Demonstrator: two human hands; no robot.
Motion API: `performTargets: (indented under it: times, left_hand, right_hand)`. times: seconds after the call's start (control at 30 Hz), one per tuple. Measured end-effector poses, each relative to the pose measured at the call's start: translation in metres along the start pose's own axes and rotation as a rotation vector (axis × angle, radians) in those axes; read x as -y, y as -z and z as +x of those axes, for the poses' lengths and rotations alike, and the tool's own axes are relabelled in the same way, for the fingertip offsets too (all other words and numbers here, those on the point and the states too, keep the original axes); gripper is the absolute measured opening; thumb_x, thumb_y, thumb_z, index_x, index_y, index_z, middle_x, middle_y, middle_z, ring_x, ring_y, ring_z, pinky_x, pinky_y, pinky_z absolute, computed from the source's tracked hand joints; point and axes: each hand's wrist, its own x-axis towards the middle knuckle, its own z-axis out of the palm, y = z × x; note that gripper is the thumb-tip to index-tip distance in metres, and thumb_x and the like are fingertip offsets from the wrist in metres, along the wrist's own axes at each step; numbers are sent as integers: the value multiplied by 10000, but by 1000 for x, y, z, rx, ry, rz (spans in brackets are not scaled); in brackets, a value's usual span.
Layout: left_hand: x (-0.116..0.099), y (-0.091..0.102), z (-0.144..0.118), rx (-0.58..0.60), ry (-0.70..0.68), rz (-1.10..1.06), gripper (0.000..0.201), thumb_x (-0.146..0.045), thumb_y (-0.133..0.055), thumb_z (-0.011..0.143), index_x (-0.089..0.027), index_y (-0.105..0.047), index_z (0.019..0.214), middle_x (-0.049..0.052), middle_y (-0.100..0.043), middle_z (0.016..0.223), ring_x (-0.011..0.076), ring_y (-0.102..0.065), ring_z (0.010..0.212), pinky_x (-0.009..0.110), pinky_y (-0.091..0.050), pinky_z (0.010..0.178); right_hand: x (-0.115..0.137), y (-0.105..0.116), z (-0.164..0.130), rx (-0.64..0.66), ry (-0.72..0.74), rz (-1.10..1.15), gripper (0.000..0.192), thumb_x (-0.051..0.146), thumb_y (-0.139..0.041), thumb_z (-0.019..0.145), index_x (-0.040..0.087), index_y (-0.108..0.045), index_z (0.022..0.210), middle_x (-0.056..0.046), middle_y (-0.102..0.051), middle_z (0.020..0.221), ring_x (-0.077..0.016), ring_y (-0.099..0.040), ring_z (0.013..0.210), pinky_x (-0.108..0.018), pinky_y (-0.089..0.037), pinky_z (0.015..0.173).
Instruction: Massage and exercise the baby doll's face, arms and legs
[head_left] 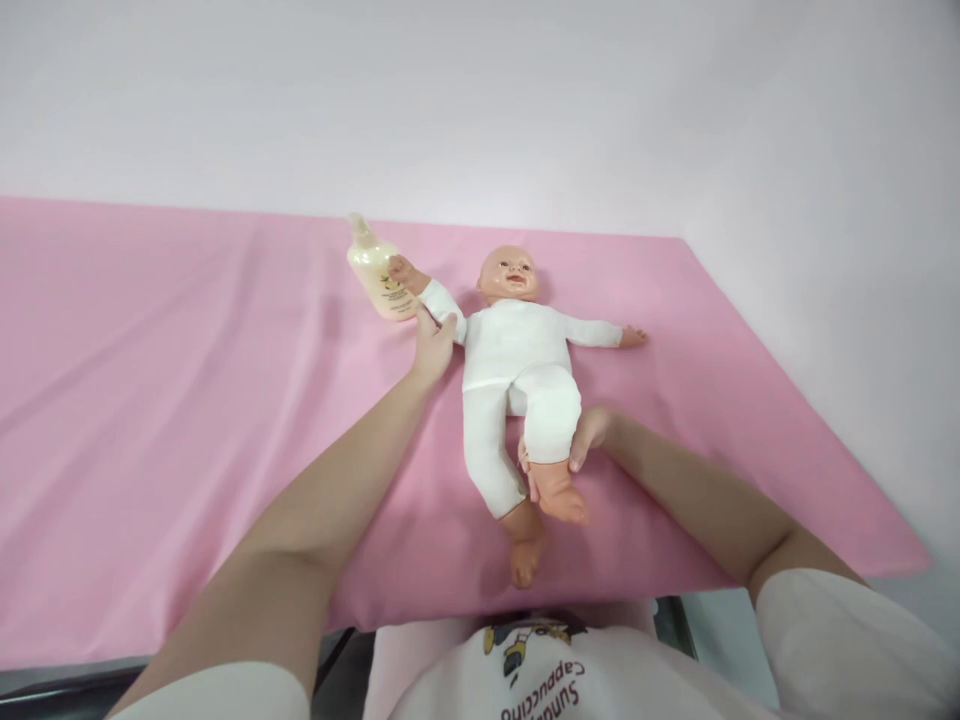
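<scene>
A pale wall (450, 110) stands behind the pink-covered tabletop (187, 400), whose covering is creased left of the doll (517, 340). The doll lies on its back on that tabletop, head towards the wall and feet towards the near edge, one foot close to that edge. Its arm on the bottle's side is raised, the other stretched out flat; one leg lies long while the other is bent and lifted a little.

The bottle (375, 280) is on the tabletop beside the raised arm. The doll's fist overlaps it in view; whether they touch, I cannot tell.

The left hand (435, 350) is partly curled about the raised arm near the elbow, its fingertips hidden behind the sleeve. The right hand (591, 435) is closed around the bent leg above the ankle, thumb on one side, fingers on the other.

The likeliest mishap is a toppled bottle, were the raised arm swung outwards into it. Pulling the leg harder than the arm could twist the doll or drag it over the near edge, and a loose hold could let the smooth sleeve slip.
</scene>
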Motion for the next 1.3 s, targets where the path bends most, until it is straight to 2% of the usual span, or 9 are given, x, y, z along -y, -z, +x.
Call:
performTargets:
  times: [0.2, 0.3, 0.37, 0.5, 0.57, 0.7, 0.9, 1.17, 1.3]
  left_hand:
    - [-7, 2, -4, 34, -119, 74, 484, -592, -534, 1022, -276, -427, 1373, 159, -619, 1415, 269, -605, 1366, 518, -457, 1222]
    - [-11, 1, -7, 74, -193, 140, 513, -656, -464, 1035, -248, -465, 1347, 161, -649, 1338, 280, -632, 1310, 508, -490, 1183]
    - [-16, 1, -9, 122, -258, 179, 548, -687, -418, 1038, -230, -502, 1328, 163, -664, 1293, 288, -646, 1272, 502, -505, 1160]
    - [-31, -1, -11, 238, -408, 242, 592, -694, -360, 1045, -216, -572, 1323, 170, -672, 1298, 305, -632, 1272, 531, -482, 1173]
    - [-37, -1, -12, 306, -459, 277, 559, -650, -359, 1060, -227, -613, 1322, 161, -676, 1319, 307, -623, 1284, 546, -467, 1186]
    - [-42, 0, -13, 406, -470, 313, 445, -506, -431, 1066, -234, -676, 1318, 146, -669, 1349, 298, -619, 1297, 536, -465, 1195]
    - [-39, -1, -12, 412, -450, 314, 380, -379, -472, 1048, -234, -700, 1315, 135, -670, 1338, 293, -615, 1296, 534, -475, 1192]
    - [-49, 1, -16, 398, -453, 299, 448, -506, -447, 1070, -229, -673, 1341, 144, -688, 1351, 304, -629, 1288, 535, -468, 1196]
    - [-45, 1, -15, 336, -428, 262, 533, -605, -426, 1065, -222, -619, 1381, 155, -674, 1400, 314, -616, 1334, 545, -449, 1212]
  right_hand:
    - [-4, 3, -1, 50, 88, 18, 652, 393, -953, 700, 130, -626, 1199, -146, -795, 990, -334, -780, 1029, -474, -575, 986]
    - [-11, 3, -1, -32, 184, 78, 688, 505, -950, 643, 135, -636, 1131, -117, -774, 870, -327, -768, 971, -495, -550, 986]
    - [-15, 4, -1, -71, 273, 146, 691, 582, -933, 597, 161, -634, 1056, -98, -759, 810, -300, -749, 884, -510, -539, 975]
    - [-14, 6, 0, -49, 462, 220, 637, 678, -859, 605, 215, -615, 969, -24, -707, 718, -203, -642, 693, -468, -546, 911]
    - [-7, 5, 0, -170, 517, 234, 582, 668, -807, 670, 221, -622, 994, 17, -657, 704, -175, -580, 664, -447, -536, 909]
    - [4, 2, -2, -474, 602, 300, 506, 620, -709, 777, 204, -636, 1056, 54, -550, 705, -149, -501, 663, -404, -526, 920]
    - [2, 5, -2, -530, 593, 317, 494, 606, -699, 763, 201, -662, 1043, 60, -457, 665, -155, -443, 668, -380, -523, 887]
    - [1, 7, -4, -528, 558, 290, 503, 620, -680, 764, 211, -637, 1053, 55, -493, 689, -169, -484, 693, -412, -501, 925]
    - [-2, 6, -3, -499, 534, 262, 526, 637, -659, 773, 201, -625, 1067, 37, -535, 697, -184, -519, 696, -445, -512, 923]
